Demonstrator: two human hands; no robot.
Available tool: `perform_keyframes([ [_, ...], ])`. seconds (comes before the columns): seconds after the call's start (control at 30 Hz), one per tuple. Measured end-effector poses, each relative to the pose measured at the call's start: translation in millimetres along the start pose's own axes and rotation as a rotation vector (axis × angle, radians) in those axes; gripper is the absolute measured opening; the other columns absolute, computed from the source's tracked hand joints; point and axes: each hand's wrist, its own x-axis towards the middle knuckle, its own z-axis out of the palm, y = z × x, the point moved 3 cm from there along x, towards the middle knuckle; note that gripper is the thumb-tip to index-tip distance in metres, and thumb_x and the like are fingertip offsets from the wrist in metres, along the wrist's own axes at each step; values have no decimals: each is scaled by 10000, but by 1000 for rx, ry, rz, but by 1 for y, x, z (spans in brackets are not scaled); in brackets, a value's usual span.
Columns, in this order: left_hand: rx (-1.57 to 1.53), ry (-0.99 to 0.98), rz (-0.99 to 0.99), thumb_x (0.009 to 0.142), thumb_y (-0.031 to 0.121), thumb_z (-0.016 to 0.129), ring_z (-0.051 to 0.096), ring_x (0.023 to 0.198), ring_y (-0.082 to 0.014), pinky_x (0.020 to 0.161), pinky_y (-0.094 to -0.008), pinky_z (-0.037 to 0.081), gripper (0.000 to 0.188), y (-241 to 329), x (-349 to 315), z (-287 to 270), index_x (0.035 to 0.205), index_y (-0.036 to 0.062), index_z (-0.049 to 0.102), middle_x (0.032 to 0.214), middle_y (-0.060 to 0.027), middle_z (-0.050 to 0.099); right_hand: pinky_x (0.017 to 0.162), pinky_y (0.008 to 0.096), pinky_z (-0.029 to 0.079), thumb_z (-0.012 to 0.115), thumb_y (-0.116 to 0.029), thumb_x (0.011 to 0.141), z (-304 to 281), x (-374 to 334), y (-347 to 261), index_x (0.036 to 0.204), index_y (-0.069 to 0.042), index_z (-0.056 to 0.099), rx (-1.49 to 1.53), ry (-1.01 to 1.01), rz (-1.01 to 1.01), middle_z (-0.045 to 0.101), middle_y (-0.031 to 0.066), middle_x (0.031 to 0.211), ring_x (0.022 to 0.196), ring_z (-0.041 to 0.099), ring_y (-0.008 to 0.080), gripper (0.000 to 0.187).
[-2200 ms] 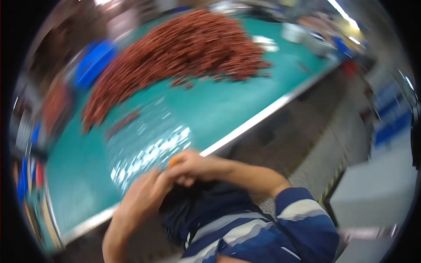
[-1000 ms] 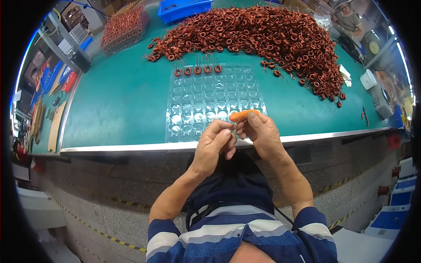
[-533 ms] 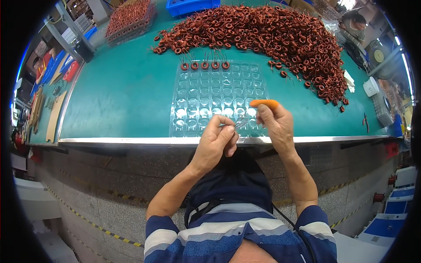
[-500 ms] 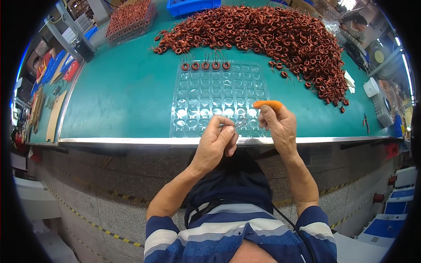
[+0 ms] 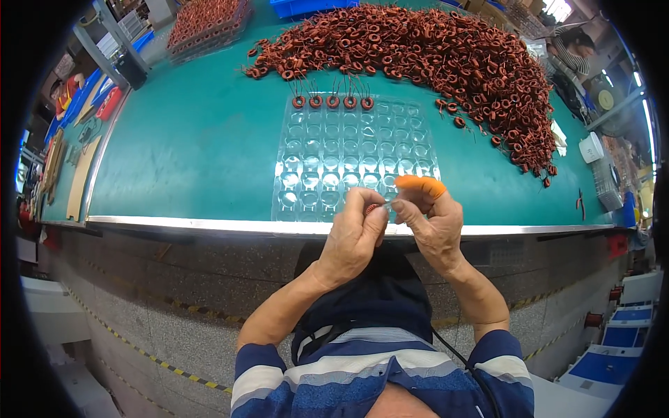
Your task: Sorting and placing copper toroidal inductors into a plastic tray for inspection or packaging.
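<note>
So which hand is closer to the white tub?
Right. The right hand is left of the white tub; the left hand is even farther to the left.

Your green worktop (image 5: 188,153) is smooth, its near edge (image 5: 209,223) shiny metal. The clear plastic tray (image 5: 333,148) glints glossily; your orange finger cover (image 5: 421,184) (rubbery, by its look) is matt, and the far heap of wire-wound coils (image 5: 432,59) looks rough.

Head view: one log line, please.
left hand: holding coil; right hand: beside coil; tray: five coils, far row; coil pile: beyond tray
</note>
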Motion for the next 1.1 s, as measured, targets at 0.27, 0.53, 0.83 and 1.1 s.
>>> perform_keyframes([
  [0.27,482,122,313,866,117,649,584,898,-322,767,-401,475,486,2,3,-7,1260,-20,402,1044,-193,558,640,228,503,663,-59,880,-17,75,-11,1019,17,649,-198,-31,-174,680,59,840,707,614,93,159],
  [0.53,919,-43,355,789,111,689,543,995,-317,876,-404,410,360,1,8,1,1103,11,547,1101,-146,529,639,304,498,664,-76,854,-29,211,67,976,-16,644,-657,-196,-313,661,107,758,673,614,157,138],
  [0.83,1163,-286,402,741,294,749,527,1099,-272,904,-396,376,491,6,11,2,1114,25,575,1218,-133,531,743,399,500,679,-333,843,-122,211,29,1163,11,557,-1152,-79,-179,617,172,943,862,632,279,485],
  [1.1,1136,-279,322,697,222,776,521,1109,-299,909,-406,375,478,11,7,-2,1097,37,591,1215,-130,541,798,467,502,532,-126,858,-159,169,116,1061,-35,511,-1291,-225,-264,600,202,983,954,597,381,223],
])
